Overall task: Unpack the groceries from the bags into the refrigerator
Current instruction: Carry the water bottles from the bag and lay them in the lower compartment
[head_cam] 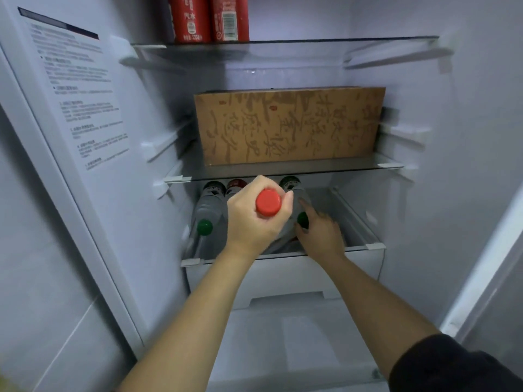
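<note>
My left hand (254, 219) is wrapped around the neck of a clear bottle with a red cap (268, 202), its cap pointing at me, in front of the lowest shelf (365, 246) of the open refrigerator. My right hand (321, 232) rests on a green-capped bottle (302, 219) lying on that shelf, index finger stretched along it. Another green-capped bottle (204, 227) lies at the shelf's left. Further bottles lie behind, partly hidden by my hands.
A brown cardboard box (288, 125) fills the middle glass shelf. Two red cans (209, 18) stand on the top shelf. A white drawer (283, 278) sits below the bottles. The door with a printed label (82, 103) stands open on the left.
</note>
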